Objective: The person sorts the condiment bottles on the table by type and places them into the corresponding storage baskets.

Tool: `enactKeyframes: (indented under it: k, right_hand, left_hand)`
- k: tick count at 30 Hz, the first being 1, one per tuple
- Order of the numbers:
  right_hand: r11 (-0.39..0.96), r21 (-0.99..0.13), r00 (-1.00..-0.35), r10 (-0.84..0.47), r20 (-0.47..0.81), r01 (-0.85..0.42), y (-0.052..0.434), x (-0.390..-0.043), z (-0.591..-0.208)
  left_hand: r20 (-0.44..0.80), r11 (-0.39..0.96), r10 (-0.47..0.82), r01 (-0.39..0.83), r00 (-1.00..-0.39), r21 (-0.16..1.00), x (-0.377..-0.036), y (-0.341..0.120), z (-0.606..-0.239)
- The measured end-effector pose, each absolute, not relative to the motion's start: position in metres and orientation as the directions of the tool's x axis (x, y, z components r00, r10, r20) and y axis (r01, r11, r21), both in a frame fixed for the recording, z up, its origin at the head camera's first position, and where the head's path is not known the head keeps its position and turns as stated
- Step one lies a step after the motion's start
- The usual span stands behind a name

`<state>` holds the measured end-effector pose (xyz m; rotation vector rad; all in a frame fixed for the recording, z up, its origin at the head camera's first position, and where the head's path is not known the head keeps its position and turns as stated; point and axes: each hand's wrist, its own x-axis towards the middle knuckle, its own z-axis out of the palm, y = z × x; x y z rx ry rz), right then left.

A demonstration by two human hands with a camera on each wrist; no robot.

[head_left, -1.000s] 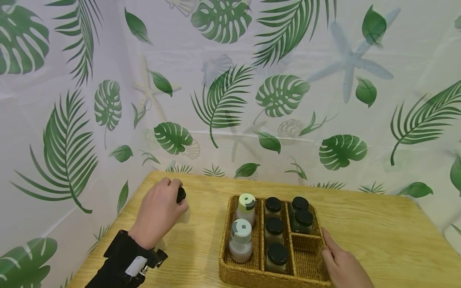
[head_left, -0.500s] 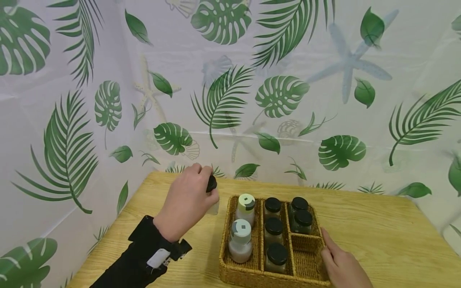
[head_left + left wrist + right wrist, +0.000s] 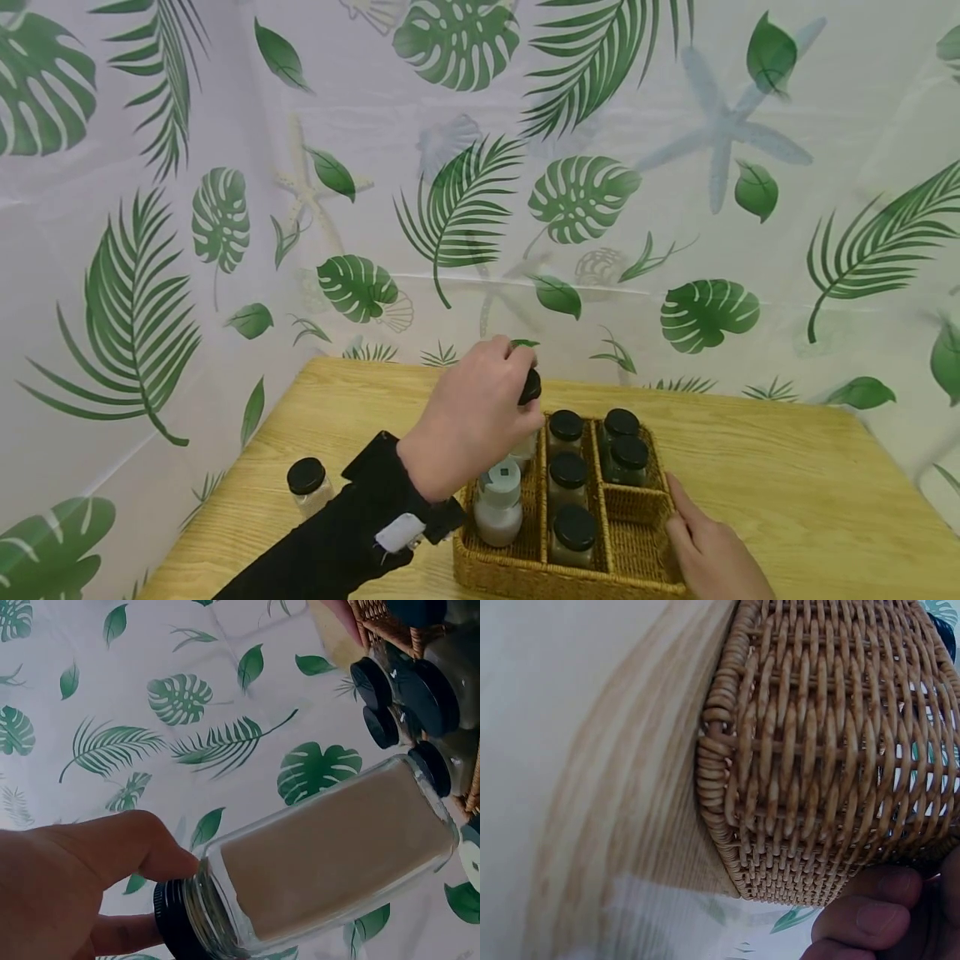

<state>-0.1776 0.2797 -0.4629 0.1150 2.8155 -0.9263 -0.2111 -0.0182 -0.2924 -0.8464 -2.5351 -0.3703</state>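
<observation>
My left hand pinches a glass jar by its black lid. Pale beige powder fills most of that jar in the left wrist view. In the head view the hand is over the left compartment of a wicker basket, hiding part of a light-capped bottle there. A second bottle with a white cap stands in the front of the same compartment. My right hand grips the basket's right wall, and in the right wrist view its fingers curl at the woven side.
Three black-lidded jars line the middle compartment. Two more jars stand in the back right compartment, in front of which a divider crosses. Another black-lidded jar stands on the wooden table, left of my left forearm.
My left hand has carried the jar rightward from the table's left side to over the basket. A jar on the table, formerly hidden by my arm, now shows. The right hand stays put.
</observation>
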Motion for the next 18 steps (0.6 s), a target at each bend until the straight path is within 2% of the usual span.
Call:
enactKeyframes:
  k: [9,14,18]
  right_hand:
    - [0.784,-0.605,-0.98,0.016,-0.198,0.136,0.28,-0.176,-0.46]
    - [0.776,-0.618,-0.982,0.009,-0.191,0.127,0.281,-0.175,-0.46]
    - [0.764,-0.634,-0.983,0.004,-0.182,0.121,0.282,-0.174,-0.461]
  left_hand:
    - [0.408,0.713,0.645,0.701,-0.646,-0.017,-0.205,0.032,-0.29]
    - [0.4,0.658,0.701,0.752,-0.591,-0.041,-0.205,0.055,-0.292]
    - [0.39,0.635,0.719,0.772,-0.576,-0.031,-0.205,0.068,-0.295]
